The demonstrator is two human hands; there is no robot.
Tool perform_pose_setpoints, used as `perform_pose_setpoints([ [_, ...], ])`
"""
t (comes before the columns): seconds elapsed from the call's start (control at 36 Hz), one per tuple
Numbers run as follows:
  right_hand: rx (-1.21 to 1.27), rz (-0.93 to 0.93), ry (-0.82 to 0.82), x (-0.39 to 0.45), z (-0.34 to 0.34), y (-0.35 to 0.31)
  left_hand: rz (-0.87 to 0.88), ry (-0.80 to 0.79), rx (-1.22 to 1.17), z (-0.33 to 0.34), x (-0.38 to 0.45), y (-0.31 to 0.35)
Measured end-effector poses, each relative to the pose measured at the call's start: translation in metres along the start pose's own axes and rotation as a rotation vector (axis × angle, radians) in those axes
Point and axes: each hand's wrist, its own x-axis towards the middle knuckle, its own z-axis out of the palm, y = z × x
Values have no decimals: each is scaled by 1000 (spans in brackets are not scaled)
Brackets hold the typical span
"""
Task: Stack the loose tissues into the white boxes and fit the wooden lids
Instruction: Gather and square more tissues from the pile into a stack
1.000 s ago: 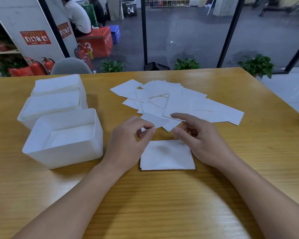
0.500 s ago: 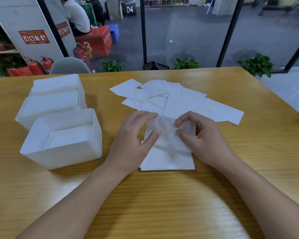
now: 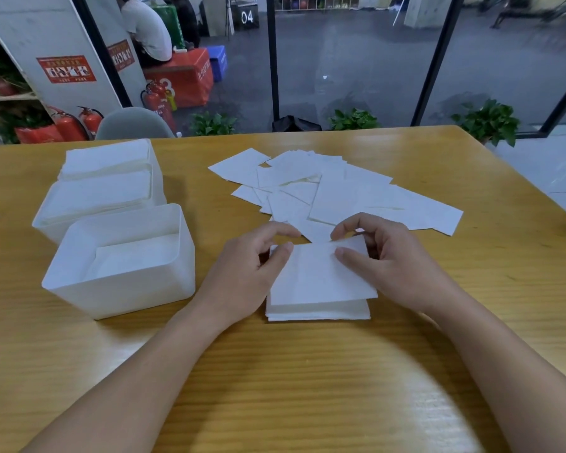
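Both hands pinch one tissue (image 3: 321, 276) by its far corners, left hand (image 3: 242, 276) and right hand (image 3: 392, 266), over the small stack (image 3: 317, 310) near the table (image 3: 307, 387) edge. Square its edges before letting go. Three boxes: nearest box (image 3: 118, 289) part-filled; no lids visible.

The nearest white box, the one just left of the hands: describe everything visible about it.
The nearest white box is a lidless, rectangular tub with rounded corners and smooth, matte walls that look like plastic. It stands upright on the wooden table, in front of a second, fuller box, and seems to touch it. Inside, a low stack of tissues lies flat, well below the rim. The left hand is beside it, not touching.
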Motion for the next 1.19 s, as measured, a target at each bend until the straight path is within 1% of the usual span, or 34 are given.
perform_pose_setpoints([
  [0.11, -114, 56, -120, -3, 0, -1, -39, -84, 49, 1, -1, -4],
  [0.19, -232, 54, -147, -5, 3, 0, -59, -135, 129, 1, -2, -6],
  [0.28, -328, 39, -110, -5, 4, -1, -61, -141, 279, -2, -3, -6],
  [0.33, -386, -6, -49, -4, 2, -1, -80, -135, 301, -4, -2, -4],
  [0.42, -452, -55, -18, -2, 4, -3, -99, -94, 309, -6, -1, -3],
  [0.5, -537, -67, -76, -2, 9, -3, -112, -45, 263, -7, 0, -3],
  [0.58, -596, -32, -145, -3, 15, -3, -117, -34, 179, -5, -1, -3],
  [0.75, -643, -23, -154, -1, 16, -3, -114, -11, 112, -1, -2, 2],
  [0.92, -551, -30, -137, -3, 14, -4, -134, 65, 91, 0, -1, 2],
  [1.06, -317, -132, -85, -6, 15, -14, -93, 15, -1, -2, 1, 4],
  [1.14, -244, -190, -110, -8, 17, -19, -84, -17, -40, 0, 0, 4],
  [1.19, -208, -198, -142, -9, 19, -22, -88, -3, -62, 0, -1, 4],
])
